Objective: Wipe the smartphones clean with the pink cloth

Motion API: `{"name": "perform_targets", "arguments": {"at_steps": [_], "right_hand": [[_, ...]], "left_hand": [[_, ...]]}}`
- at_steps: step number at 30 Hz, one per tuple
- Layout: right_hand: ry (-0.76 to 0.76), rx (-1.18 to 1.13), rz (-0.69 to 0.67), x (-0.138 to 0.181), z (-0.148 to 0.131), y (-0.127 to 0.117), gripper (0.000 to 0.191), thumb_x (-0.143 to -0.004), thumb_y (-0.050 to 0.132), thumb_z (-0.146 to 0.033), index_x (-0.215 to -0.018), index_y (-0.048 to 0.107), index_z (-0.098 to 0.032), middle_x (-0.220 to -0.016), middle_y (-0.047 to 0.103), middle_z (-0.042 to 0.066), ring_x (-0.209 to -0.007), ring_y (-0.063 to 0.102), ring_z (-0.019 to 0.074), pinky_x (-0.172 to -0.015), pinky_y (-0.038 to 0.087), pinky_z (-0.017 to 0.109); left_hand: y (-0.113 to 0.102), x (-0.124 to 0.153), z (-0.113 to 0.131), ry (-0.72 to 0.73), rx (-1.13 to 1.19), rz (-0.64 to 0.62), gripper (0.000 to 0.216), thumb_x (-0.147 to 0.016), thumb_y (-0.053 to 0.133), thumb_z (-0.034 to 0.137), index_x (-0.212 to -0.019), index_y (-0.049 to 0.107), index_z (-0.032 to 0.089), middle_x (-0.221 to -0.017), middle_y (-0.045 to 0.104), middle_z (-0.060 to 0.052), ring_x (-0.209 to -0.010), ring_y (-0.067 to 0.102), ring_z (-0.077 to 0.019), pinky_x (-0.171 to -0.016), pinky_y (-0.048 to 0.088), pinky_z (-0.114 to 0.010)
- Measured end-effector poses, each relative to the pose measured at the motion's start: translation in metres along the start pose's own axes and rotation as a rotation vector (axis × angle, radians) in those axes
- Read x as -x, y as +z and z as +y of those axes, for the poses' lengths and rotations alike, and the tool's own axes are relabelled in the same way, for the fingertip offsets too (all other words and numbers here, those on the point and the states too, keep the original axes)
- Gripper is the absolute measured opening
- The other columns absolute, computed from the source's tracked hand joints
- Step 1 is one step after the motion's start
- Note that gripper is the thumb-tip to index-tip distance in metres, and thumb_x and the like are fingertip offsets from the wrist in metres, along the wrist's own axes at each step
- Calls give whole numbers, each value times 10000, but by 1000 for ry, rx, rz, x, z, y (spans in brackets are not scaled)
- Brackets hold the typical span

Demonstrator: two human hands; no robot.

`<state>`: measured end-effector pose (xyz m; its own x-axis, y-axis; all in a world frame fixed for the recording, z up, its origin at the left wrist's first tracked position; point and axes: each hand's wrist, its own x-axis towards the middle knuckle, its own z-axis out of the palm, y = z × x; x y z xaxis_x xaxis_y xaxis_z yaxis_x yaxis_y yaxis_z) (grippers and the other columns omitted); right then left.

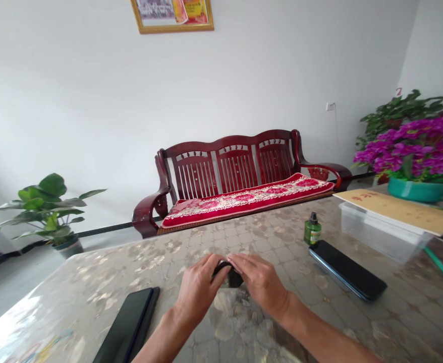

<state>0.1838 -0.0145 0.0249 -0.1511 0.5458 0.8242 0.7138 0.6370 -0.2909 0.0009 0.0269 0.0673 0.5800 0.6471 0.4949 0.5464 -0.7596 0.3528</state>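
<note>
My left hand [199,287] and my right hand [261,282] meet over the middle of the patterned table [93,282]. Both close their fingers around a small black object [229,275], which they mostly hide; I cannot make out what it is. A small green bottle with a black cap [312,230] stands upright a little beyond my right hand. One black phone [348,269] lies flat right of my right hand. Another black phone [128,325] lies flat left of my left hand, near the table's front.
A clear plastic box [373,233] with a brown board on top sits at the table's right. Purple flowers in a teal pot [418,189] stand behind it. A red wooden bench [236,181] lines the far wall, and a potted plant [51,212] stands at left.
</note>
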Motion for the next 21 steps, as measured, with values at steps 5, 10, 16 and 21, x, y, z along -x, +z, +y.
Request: {"name": "perform_targets", "arguments": {"at_steps": [5,10,16,21], "right_hand": [[-146,153,-35,11,8,3,383,-982,408,-141,-1325,564,-213,-1182,696,84,-1095,647,183,-979,526,353],[-138,243,-41,22,33,4,310,-992,419,-167,-1173,665,-218,-1088,729,75,-1029,675,178,-943,547,341],[-97,313,2,23,35,6,245,-977,494,-176,-1110,693,-228,-1065,738,50,-976,683,171,-904,546,327],[-139,300,27,17,17,16,241,-970,515,-183,-1133,686,-232,-1098,730,39,-1002,670,170,-944,527,333]], "left_hand": [[10,25,-8,-27,-21,145,164,-955,477,334,-931,615,250,-816,681,9,-749,668,-176,-676,469,-244],[17,42,-26,-102,-12,266,186,-948,482,368,-912,613,241,-804,693,-5,-726,678,-186,-665,496,-251],[35,53,-46,-153,59,292,170,-930,517,374,-930,629,247,-840,712,-9,-755,686,-191,-688,514,-253],[54,56,-52,-211,109,249,149,-914,526,348,-932,643,259,-832,721,14,-720,685,-175,-662,514,-238]]}}
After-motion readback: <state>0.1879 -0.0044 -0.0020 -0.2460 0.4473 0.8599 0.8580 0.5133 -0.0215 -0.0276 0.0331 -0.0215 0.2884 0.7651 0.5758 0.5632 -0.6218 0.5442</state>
